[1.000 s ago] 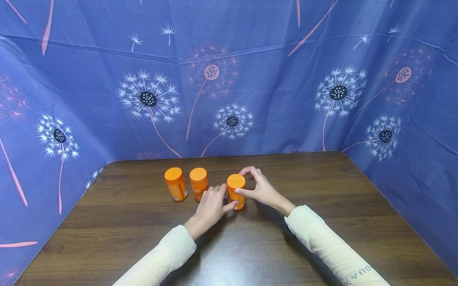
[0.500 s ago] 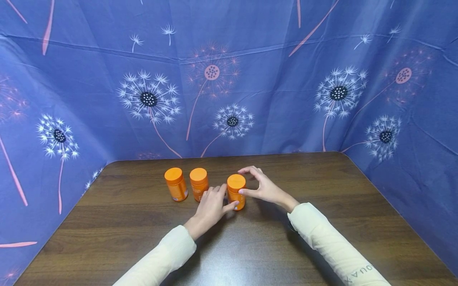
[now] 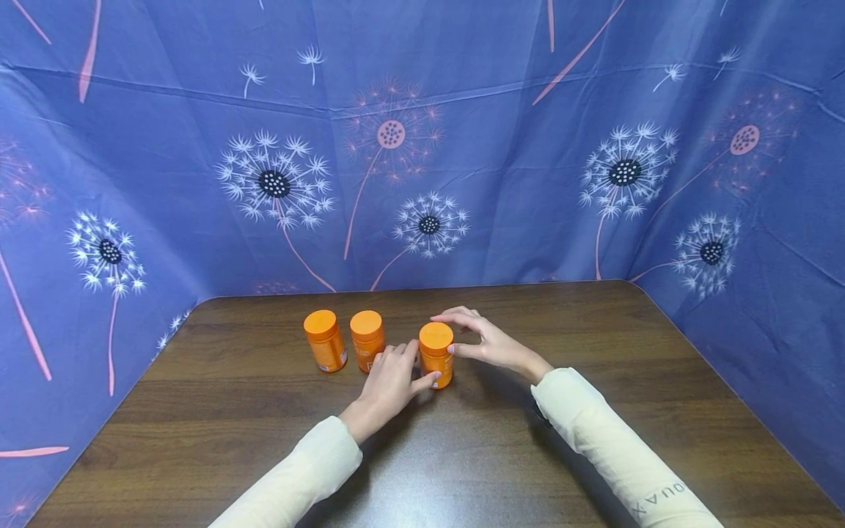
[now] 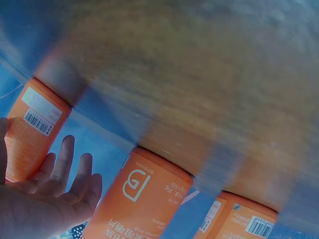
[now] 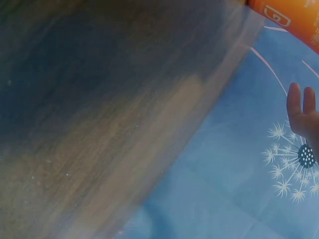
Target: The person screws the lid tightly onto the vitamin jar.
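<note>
Three orange pill bottles with orange lids stand upright on the table. My left hand (image 3: 388, 378) grips the rightmost pill bottle (image 3: 434, 367) low on its body, thumb in front and fingers on its left side. Above, my right hand (image 3: 491, 345) holds that bottle's lid (image 3: 436, 335), thumb at the right edge and index finger curving behind it. In the left wrist view the gripped bottle (image 4: 35, 132) shows a barcode label. Just left of my left hand is the middle bottle (image 3: 367, 341); the leftmost bottle (image 3: 325, 340) is beside it.
The brown wooden table (image 3: 528, 455) extends to both sides and toward the front. A blue curtain (image 3: 502, 183) with dandelion prints hangs behind its back edge and along the sides.
My right thumb has slid from the lid's front to its right side, while the index finger has reached further left behind it. The left hand and all bottles keep their places.
</note>
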`<state>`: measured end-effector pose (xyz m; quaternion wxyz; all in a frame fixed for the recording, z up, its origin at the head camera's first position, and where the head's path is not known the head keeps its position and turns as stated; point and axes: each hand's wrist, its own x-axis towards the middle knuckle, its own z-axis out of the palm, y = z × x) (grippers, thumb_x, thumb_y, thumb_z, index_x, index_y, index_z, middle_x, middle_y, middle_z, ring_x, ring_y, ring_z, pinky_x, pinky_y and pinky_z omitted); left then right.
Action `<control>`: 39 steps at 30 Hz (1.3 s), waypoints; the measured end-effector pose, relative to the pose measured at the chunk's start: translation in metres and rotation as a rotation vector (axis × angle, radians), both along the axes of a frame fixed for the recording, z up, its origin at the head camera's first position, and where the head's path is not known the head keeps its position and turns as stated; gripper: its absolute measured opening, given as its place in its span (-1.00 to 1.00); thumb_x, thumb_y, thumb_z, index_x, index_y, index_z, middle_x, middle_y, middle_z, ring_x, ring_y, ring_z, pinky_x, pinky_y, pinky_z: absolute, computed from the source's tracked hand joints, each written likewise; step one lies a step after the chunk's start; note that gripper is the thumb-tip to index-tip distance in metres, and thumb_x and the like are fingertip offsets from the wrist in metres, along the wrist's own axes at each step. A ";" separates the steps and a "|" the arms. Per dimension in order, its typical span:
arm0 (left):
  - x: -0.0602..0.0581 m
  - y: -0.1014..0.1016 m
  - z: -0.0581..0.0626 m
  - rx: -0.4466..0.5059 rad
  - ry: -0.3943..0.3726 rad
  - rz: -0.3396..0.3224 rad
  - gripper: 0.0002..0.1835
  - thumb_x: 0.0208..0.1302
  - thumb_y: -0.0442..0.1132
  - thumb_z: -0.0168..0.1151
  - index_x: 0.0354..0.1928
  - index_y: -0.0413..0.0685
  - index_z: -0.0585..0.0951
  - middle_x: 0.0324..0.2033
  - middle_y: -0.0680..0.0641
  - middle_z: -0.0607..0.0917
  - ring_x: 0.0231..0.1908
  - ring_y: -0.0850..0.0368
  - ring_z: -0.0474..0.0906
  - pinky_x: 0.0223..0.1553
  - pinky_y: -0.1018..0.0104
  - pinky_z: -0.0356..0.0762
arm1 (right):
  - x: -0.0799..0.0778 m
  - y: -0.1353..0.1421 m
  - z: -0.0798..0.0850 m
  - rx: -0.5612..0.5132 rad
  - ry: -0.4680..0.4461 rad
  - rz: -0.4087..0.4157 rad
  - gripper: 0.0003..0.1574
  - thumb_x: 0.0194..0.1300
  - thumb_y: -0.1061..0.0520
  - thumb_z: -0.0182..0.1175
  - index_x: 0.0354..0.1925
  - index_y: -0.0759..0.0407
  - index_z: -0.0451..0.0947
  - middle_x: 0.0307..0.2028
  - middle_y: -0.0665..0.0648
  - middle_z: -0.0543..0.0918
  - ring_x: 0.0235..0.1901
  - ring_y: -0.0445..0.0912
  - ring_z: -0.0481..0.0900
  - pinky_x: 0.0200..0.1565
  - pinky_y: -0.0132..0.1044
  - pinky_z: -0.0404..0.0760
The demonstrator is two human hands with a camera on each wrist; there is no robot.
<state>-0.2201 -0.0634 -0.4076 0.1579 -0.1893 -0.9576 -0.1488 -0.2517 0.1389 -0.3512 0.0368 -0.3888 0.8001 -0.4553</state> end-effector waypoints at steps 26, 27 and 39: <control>0.001 0.000 0.000 0.003 0.000 -0.004 -0.50 0.06 0.21 0.21 -0.19 -0.04 0.47 -0.54 0.08 0.50 -0.43 0.14 0.43 -0.34 0.24 0.39 | -0.015 -0.005 -0.041 -0.083 0.061 -0.171 -0.44 0.00 0.10 0.37 -0.01 0.06 0.41 -0.02 0.04 0.48 0.06 0.09 0.30 0.04 0.08 0.31; 0.001 0.000 0.000 0.002 0.004 -0.005 -0.51 0.06 0.21 0.22 -0.19 -0.04 0.47 -0.55 0.09 0.49 -0.43 0.14 0.42 -0.35 0.25 0.38 | -0.014 -0.006 -0.042 -0.087 0.059 -0.182 -0.43 -0.01 0.11 0.38 -0.01 0.08 0.41 -0.02 0.06 0.48 0.06 0.09 0.30 0.04 0.08 0.32; 0.001 0.001 0.000 0.002 0.028 -0.008 -0.52 0.05 0.20 0.23 -0.22 -0.04 0.47 -0.57 0.09 0.47 -0.44 0.12 0.42 -0.38 0.25 0.35 | 0.015 -0.018 -0.012 -0.104 0.040 -0.244 -0.44 -0.02 0.25 0.36 -0.08 0.37 0.34 -0.04 0.27 0.50 0.03 0.15 0.34 0.03 -0.06 0.34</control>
